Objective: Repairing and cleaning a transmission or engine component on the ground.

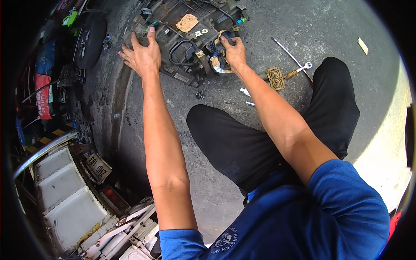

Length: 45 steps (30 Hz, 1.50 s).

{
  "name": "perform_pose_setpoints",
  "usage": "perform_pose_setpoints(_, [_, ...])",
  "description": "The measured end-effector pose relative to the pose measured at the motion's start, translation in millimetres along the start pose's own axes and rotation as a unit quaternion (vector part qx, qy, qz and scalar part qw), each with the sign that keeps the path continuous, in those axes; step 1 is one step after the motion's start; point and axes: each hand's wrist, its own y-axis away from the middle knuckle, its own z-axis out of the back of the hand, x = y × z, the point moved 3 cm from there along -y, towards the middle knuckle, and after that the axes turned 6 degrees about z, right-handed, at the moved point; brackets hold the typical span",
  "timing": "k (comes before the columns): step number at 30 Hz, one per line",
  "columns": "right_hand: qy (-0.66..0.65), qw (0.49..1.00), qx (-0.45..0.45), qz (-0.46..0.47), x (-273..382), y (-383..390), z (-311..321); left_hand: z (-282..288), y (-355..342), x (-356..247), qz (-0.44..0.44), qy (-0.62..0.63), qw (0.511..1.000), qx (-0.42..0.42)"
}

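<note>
A large dirty grey-black car assembly [184, 78] with ribs and curved black hoses lies on the ground in front of me. My left hand [144, 54] rests at its left edge, fingers spread. At the right side of the assembly, my right hand [235, 54] has its fingers bent round a crumpled, stained rag [220, 65], pressed against the part; the fingertips are partly hidden. Upon the assembly sit a piece of tan board [186, 23] and a small metal bracket [201, 32]. A black hose [177, 50] loops between my hands.
Right of the assembly lie a brass-coloured plate with cut-outs [275, 78], a ring-ended wrench [305, 66], a long thin metal rod [286, 50] and a white tube [245, 92]. Small screws [199, 94] are near my knee. A white vehicle body [73, 190] stands at lower left.
</note>
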Motion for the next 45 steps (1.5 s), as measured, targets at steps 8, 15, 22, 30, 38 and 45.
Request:
perform_pose_setpoints(8, [0.123,0.980,0.142,0.061,-2.5,-27.7,17.1,-3.4,-1.7,3.6,0.000,0.006,1.000,0.000])
perform_pose_setpoints(15, [0.155,0.970,0.132,0.131,3.8,-20.3,21.7,-2.6,-1.3,2.1,-0.016,0.017,1.000,-0.016])
perform_pose_setpoints(22, [0.202,0.968,0.124,0.081,-1.2,-20.4,23.6,-0.6,-0.9,-0.6,-0.012,0.015,1.000,-0.015])
perform_pose_setpoints(30, [0.331,0.937,0.089,0.066,4.3,-10.6,28.2,-1.5,-1.1,2.8,-0.005,0.012,1.000,-0.006])
perform_pose_setpoints(38, [0.397,0.910,0.091,0.077,9.7,0.0,51.4,0.9,0.0,-1.1,0.028,-0.018,0.999,0.018])
perform_pose_setpoints(45, [0.235,0.964,0.093,0.082,4.7,11.3,65.9,0.9,0.1,-0.7,0.013,-0.005,1.000,0.001])
